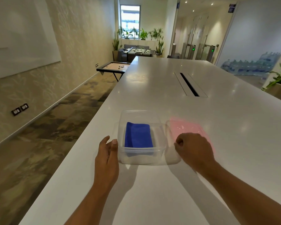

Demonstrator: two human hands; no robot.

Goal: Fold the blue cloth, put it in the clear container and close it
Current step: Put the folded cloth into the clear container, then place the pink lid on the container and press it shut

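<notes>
1. A long glossy white table [169, 82] runs down an office lounge.
2. The clear rectangular plastic container [159, 127] stands near its front edge; probably light and slick, best steadied by its side walls.
3. The translucent pink lid [186, 127] lies just right of it, blurred, likely thin and flexible.
4. The folded blue cloth [138, 135] lies inside (soft, limp), long axis running away from the viewer.
5. The left hand [106, 153] is open beside the container; the right hand [193, 148] is curled over the lid's near edge, apparently pinching it.

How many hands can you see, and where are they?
2. The left hand is open beside the left wall of the clear plastic container. The right hand is curled on the translucent pink lid, right of it.
</notes>
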